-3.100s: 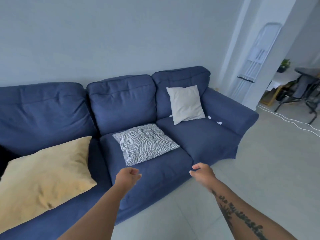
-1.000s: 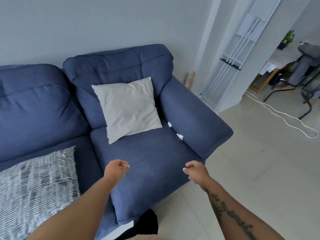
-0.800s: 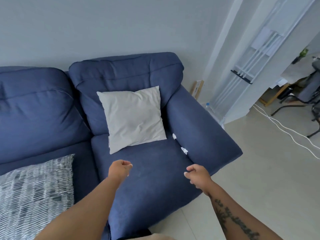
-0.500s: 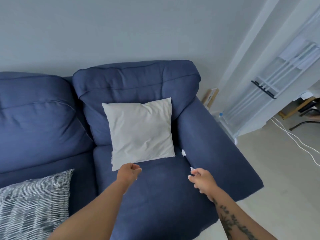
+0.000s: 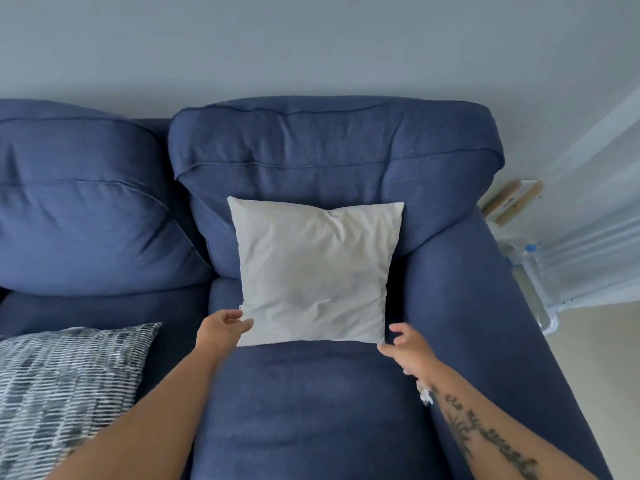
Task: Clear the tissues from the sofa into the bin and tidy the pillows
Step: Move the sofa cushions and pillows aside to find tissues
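1. Step in hand, by my read: reaching for the white pillow (image 5: 313, 275), which leans upright on the backrest at the right end of the sofa (image 5: 311, 410), next to the armrest.
2. Left hand (image 5: 221, 329) at the pillow's lower left corner, fingers apart and loosely curled, thumb tip touching or just short of the fabric; can't tell which. Nothing held.
3. Right hand (image 5: 407, 348) just beside the lower right corner, fingers spread, empty, not yet on the pillow.
4. Tissue (image 5: 424, 393): small crumpled white scrap in the crease between seat cushion and right armrest, near the front of the seat, right under the right wrist. Not picked up.
5. Striped pillow (image 5: 65, 386) lies flat on the middle seat, left side, cut by the frame edge.
6. Next move probably calls for closing both hands on the two lower corners and lifting or shifting the white pillow; possibly to check behind it for tissues. Tissue in the crease needs a pinch with the fingertips.
7. Hidden/unclear: no bin in view. Anything behind the white pillow is covered. Tissue partly hidden by the forearm, so whether it is one piece or several can't be told. Left part of the sofa out of frame.
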